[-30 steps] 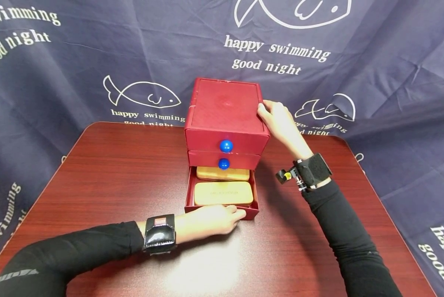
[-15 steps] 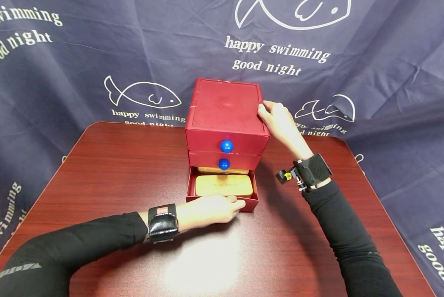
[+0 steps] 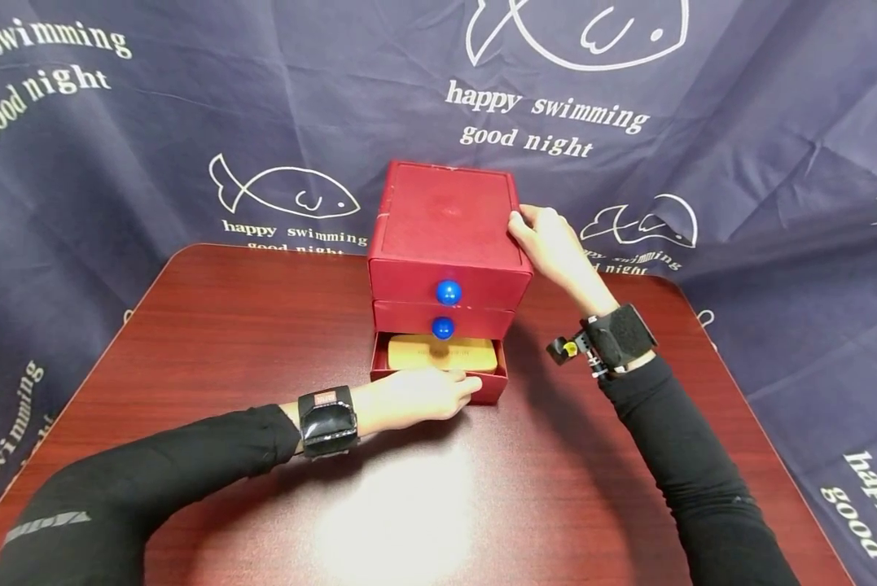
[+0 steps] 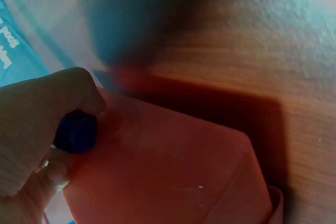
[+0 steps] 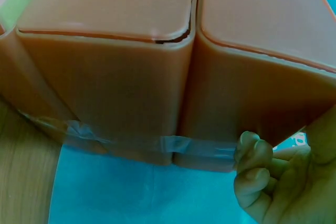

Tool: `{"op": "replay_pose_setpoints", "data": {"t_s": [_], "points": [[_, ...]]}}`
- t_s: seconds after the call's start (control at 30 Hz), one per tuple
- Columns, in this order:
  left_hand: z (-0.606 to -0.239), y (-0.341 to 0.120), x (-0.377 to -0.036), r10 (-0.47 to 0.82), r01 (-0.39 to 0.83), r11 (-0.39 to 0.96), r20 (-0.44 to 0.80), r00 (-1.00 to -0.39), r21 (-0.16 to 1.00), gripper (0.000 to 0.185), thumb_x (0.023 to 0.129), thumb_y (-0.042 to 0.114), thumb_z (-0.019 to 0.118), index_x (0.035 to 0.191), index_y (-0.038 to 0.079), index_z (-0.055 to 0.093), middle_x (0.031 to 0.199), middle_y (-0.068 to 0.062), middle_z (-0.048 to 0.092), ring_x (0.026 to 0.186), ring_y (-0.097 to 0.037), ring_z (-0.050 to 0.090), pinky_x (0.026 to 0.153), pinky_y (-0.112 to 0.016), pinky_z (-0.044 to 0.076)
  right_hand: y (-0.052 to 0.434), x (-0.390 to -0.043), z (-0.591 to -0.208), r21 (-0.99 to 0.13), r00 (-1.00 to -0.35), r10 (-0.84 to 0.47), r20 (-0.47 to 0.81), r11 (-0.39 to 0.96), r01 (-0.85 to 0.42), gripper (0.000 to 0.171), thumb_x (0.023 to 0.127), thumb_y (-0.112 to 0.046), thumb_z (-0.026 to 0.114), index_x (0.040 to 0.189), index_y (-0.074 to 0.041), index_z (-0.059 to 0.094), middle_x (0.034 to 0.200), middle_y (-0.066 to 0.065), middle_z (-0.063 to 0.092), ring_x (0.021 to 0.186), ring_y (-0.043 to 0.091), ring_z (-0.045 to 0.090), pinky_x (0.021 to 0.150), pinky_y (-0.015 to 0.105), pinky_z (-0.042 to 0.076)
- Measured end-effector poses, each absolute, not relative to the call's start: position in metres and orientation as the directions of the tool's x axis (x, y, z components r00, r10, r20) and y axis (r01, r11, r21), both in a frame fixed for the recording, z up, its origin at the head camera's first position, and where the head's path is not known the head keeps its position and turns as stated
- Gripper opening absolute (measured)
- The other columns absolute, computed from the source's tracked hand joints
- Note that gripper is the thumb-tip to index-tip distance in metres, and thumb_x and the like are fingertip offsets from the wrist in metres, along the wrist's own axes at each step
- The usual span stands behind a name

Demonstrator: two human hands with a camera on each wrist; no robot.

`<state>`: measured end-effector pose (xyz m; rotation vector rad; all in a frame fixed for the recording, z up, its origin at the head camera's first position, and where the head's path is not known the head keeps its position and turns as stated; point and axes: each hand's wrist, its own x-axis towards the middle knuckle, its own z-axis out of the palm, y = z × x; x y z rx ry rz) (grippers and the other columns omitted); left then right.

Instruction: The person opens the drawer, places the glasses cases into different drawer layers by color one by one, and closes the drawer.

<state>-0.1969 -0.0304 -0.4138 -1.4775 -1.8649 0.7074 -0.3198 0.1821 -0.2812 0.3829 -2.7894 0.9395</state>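
Note:
A red drawer cabinet (image 3: 449, 216) stands on the table with its bottom drawer (image 3: 491, 389) partly pulled out. My left hand (image 3: 416, 399) is at that drawer's front. In the left wrist view its fingers and thumb grip a blue knob (image 4: 77, 132). Inside the drawer lies a yellow case (image 3: 441, 353), its rear part under the drawer above. My right hand (image 3: 554, 244) grips the cabinet's right side near the back, with its thumb at the top edge. In the right wrist view, curled fingers (image 5: 254, 179) touch the cabinet's edge.
Two more blue knobs, an upper one (image 3: 449, 292) and a lower one (image 3: 442, 328), mark the closed drawers. Clear tape (image 5: 176, 144) runs along the cabinet's back edge. Behind the brown table (image 3: 262, 325) hangs a dark blue fish-print cloth (image 3: 379, 89).
My left hand has moved away from me, sliding the bottom drawer further into the cabinet. A second yellow case behind the first has gone out of sight. The right hand keeps its place.

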Motion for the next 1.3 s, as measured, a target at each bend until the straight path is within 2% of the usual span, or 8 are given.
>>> {"op": "replay_pose_setpoints", "data": {"t_s": [0.13, 0.33, 0.57, 0.7, 0.83, 0.93, 1.07, 1.3], "points": [[-0.416, -0.03, -0.204, 0.968, 0.662, 0.25, 0.179, -0.174, -0.706, 0.011, 0.098, 0.029, 0.067, 0.105, 0.022, 0.071, 0.104, 0.01, 0.064, 0.078, -0.003, 0.058, 0.058, -0.012, 0.04, 0.182, -0.32, -0.281, -0.562, -0.953, -0.19, 0.238, 0.773, -0.294, 0.031, 0.101, -0.026, 0.042, 0.076, -0.01, 0.052, 0.07, 0.007, 0.051, 0.077, 0.027, 0.053, 0.071, 0.033, 0.038], [-0.42, -0.031, -0.212, 0.939, 0.742, 0.334, 0.271, -0.211, -0.582, 0.02, 0.095, 0.029, 0.07, 0.108, 0.014, 0.065, 0.091, 0.004, 0.062, 0.06, -0.004, 0.056, 0.051, -0.014, 0.035, 0.182, -0.319, -0.28, -0.573, -0.955, -0.187, 0.231, 0.767, -0.289, 0.031, 0.101, -0.026, 0.043, 0.078, -0.009, 0.055, 0.07, 0.007, 0.053, 0.076, 0.027, 0.055, 0.071, 0.033, 0.038], [-0.423, -0.031, -0.218, 0.957, 0.638, 0.291, 0.218, -0.193, -0.713, 0.016, 0.096, 0.024, 0.07, 0.109, 0.016, 0.068, 0.095, 0.005, 0.063, 0.063, -0.007, 0.055, 0.053, -0.018, 0.038, 0.182, -0.318, -0.282, -0.573, -0.954, -0.188, 0.233, 0.766, -0.291, 0.03, 0.101, -0.026, 0.043, 0.08, -0.008, 0.056, 0.072, 0.009, 0.056, 0.077, 0.028, 0.057, 0.072, 0.034, 0.04], [-0.424, -0.03, -0.221, 0.958, 0.607, 0.286, 0.201, -0.206, -0.741, 0.01, 0.097, 0.022, 0.068, 0.104, 0.015, 0.066, 0.092, 0.005, 0.06, 0.068, -0.007, 0.054, 0.052, -0.018, 0.038, 0.182, -0.318, -0.282, -0.577, -0.952, -0.191, 0.238, 0.761, -0.297, 0.03, 0.101, -0.025, 0.044, 0.08, -0.008, 0.056, 0.072, 0.01, 0.056, 0.077, 0.028, 0.057, 0.072, 0.034, 0.04], [-0.424, -0.03, -0.223, 0.961, 0.577, 0.273, 0.193, -0.197, -0.77, 0.012, 0.097, 0.024, 0.067, 0.107, 0.016, 0.067, 0.095, 0.006, 0.061, 0.072, -0.006, 0.055, 0.052, -0.017, 0.038, 0.183, -0.318, -0.281, -0.574, -0.949, -0.194, 0.247, 0.76, -0.305, 0.03, 0.101, -0.025, 0.044, 0.081, -0.008, 0.057, 0.073, 0.011, 0.056, 0.078, 0.028, 0.056, 0.073, 0.034, 0.04], [-0.426, -0.031, -0.225, 0.956, 0.587, 0.291, 0.214, -0.198, -0.755, 0.014, 0.097, 0.023, 0.068, 0.109, 0.015, 0.067, 0.096, 0.006, 0.061, 0.075, -0.007, 0.054, 0.052, -0.017, 0.038, 0.183, -0.318, -0.281, -0.574, -0.949, -0.191, 0.25, 0.76, -0.305, 0.03, 0.1, -0.025, 0.043, 0.08, -0.008, 0.056, 0.073, 0.011, 0.056, 0.078, 0.028, 0.056, 0.072, 0.034, 0.04], [-0.429, -0.033, -0.228, 0.941, 0.622, 0.339, 0.269, -0.207, -0.706, 0.01, 0.096, 0.02, 0.069, 0.105, 0.014, 0.066, 0.096, 0.004, 0.059, 0.081, -0.01, 0.054, 0.049, -0.016, 0.039, 0.182, -0.319, -0.282, -0.573, -0.949, -0.19, 0.252, 0.761, -0.305, 0.03, 0.1, -0.025, 0.043, 0.079, -0.008, 0.056, 0.073, 0.011, 0.055, 0.078, 0.028, 0.055, 0.072, 0.034, 0.04], [-0.435, -0.032, -0.232, 0.915, 0.674, 0.394, 0.332, -0.227, -0.625, 0.01, 0.094, 0.016, 0.069, 0.101, 0.012, 0.063, 0.091, 0.003, 0.059, 0.074, -0.009, 0.053, 0.047, -0.015, 0.043, 0.182, -0.319, -0.282, -0.576, -0.948, -0.189, 0.254, 0.758, -0.306, 0.031, 0.1, -0.026, 0.042, 0.079, -0.008, 0.055, 0.073, 0.011, 0.056, 0.079, 0.028, 0.056, 0.073, 0.034, 0.04]]}}
